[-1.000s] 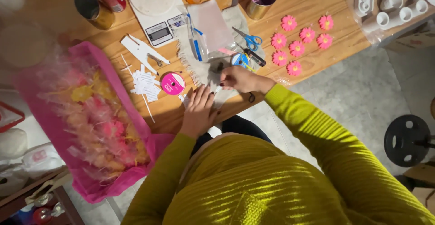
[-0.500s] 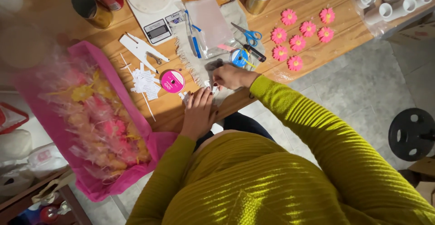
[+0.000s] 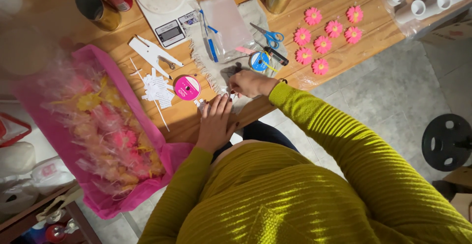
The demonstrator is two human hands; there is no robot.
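The left hand point(image 3: 216, 121) lay flat, fingers extended, pressing a small clear plastic packet point(image 3: 202, 105) onto the wooden table point(image 3: 344, 57). The right hand point(image 3: 248, 83) pinched the packet's small white end with closed fingertips, beside the round pink ribbon spool point(image 3: 187, 87).

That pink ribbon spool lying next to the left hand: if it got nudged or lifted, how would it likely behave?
The pink ribbon spool lies flat on its round face on the wooden table, so a nudge would probably slide it, not roll it. Stood on edge, it likely would roll. It looks small and light, and should lift easily, though loose ribbon might unwind.
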